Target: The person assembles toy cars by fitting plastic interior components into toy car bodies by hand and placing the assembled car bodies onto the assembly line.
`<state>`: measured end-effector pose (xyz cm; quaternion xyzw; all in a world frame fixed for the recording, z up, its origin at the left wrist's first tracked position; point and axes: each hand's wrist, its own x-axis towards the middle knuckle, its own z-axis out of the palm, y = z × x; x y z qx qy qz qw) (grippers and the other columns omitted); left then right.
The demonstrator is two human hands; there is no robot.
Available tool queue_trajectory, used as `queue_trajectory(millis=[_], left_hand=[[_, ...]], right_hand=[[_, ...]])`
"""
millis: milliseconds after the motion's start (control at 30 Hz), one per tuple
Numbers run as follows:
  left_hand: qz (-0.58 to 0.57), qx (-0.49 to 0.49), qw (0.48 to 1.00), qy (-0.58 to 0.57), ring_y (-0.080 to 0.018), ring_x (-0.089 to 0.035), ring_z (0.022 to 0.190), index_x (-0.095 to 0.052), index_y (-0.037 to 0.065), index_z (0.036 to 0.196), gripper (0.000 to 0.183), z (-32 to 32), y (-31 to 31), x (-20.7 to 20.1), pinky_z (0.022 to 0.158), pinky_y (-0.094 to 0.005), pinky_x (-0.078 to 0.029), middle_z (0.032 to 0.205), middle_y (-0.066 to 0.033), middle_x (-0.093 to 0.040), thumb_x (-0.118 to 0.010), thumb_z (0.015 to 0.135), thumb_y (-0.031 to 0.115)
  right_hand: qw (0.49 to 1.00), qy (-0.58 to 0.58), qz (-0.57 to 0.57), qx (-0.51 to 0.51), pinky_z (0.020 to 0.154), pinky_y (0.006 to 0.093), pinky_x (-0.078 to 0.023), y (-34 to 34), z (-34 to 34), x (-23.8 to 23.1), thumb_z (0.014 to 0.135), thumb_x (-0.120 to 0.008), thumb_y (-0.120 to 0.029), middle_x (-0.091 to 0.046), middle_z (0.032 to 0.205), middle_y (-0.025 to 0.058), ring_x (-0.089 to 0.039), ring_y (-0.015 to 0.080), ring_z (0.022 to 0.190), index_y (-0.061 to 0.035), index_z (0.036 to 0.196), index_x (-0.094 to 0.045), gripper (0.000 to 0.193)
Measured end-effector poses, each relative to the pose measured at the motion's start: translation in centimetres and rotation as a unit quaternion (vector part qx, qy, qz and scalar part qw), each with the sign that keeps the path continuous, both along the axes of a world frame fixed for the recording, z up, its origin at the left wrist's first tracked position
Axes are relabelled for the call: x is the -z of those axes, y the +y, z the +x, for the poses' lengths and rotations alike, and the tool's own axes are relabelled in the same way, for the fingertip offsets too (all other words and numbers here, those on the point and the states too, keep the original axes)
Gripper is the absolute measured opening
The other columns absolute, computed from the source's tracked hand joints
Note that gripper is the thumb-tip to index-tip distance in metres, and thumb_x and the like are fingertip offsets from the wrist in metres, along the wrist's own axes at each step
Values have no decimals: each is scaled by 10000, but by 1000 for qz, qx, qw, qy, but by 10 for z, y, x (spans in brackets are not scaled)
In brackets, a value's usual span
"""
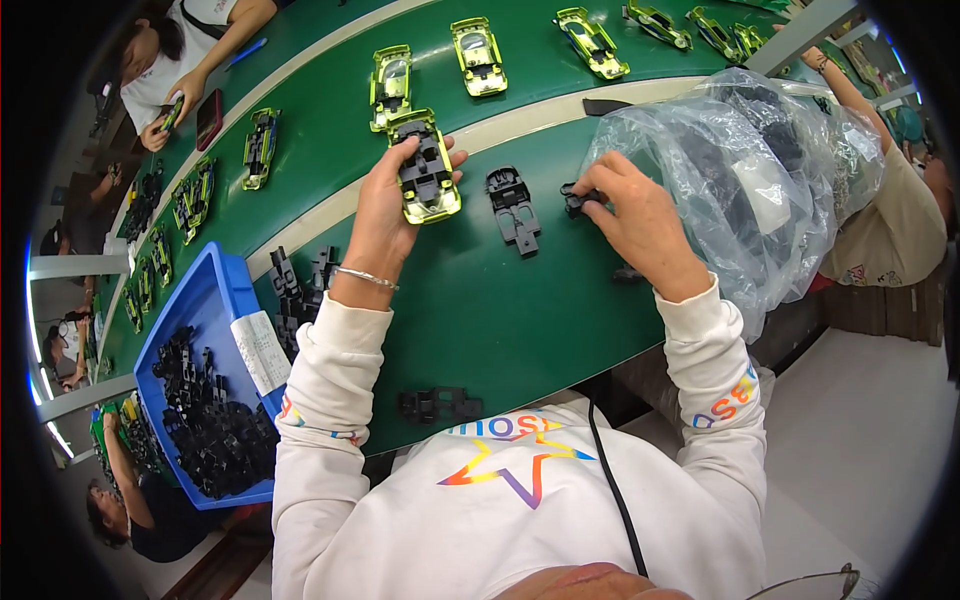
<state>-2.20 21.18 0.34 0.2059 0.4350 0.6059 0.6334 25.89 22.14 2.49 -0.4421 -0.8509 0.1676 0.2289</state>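
My left hand (385, 205) is closed around a lime-green toy car body (433, 206), underside up, its thumb pressing on a black plastic chassis part seated inside. At the right, the fingers of my right hand (635, 205) pinch a small black plastic part (577, 200) just above the green table, beside a clear plastic bag. Between my hands lies a dark grey toy car chassis (515, 212), touched by neither. A smaller black piece (628, 274) rests under my right wrist.
A blue bin (225, 275) of black parts stands at the left. More black chassis pieces (290, 290) lie by it and near the table's front edge. Lime car bodies (480, 58) line the green belt beyond. A clear bag (740, 190) bulges at right. Other people work around.
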Motion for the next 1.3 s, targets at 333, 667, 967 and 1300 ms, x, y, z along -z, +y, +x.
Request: queue_trajectory(millis=[333, 667, 967, 1300], left_hand=[[93, -7, 994, -53, -248, -623, 1133, -485, -17, 1302, 367, 31, -22, 0, 961, -386, -523, 1248, -153, -616, -428, 1028, 221], [175, -19, 984, 9, -215, -561, 1166, -385, 42, 1408, 429, 42, -37, -15, 991, -362, -473, 1352, -125, -525, -440, 1008, 186], [199, -45, 979, 15, -179, -534, 1174, -371, 50, 1417, 466, 43, -31, -16, 1021, -348, -435, 1333, -89, -518, -481, 974, 146], [224, 18, 974, 24, -184, -534, 1202, -325, 41, 1456, 597, 38, -32, -22, 1053, -352, -429, 1356, -88, -503, -517, 891, 42]], right_hand=[[868, 385, -311, -31, 591, 194, -470, -16, -76, -24, 807, -779, -53, -607, 765, 14, -577, 57, 662, -35, 1176, -629, 399], [827, 429, -360, 43, 516, 201, -520, -15, -109, -32, 849, -782, -108, -639, 815, 54, -658, 96, 641, 27, 1130, -616, 353], [721, 557, -411, 40, 603, 210, -556, -13, -114, -23, 916, -710, -122, -698, 980, 100, -700, 125, 770, 41, 1166, -649, 306], [868, 412, -270, 58, 570, 193, -457, -5, -102, -24, 873, -754, -118, -652, 677, 2, -591, 45, 618, -6, 991, -658, 190]])
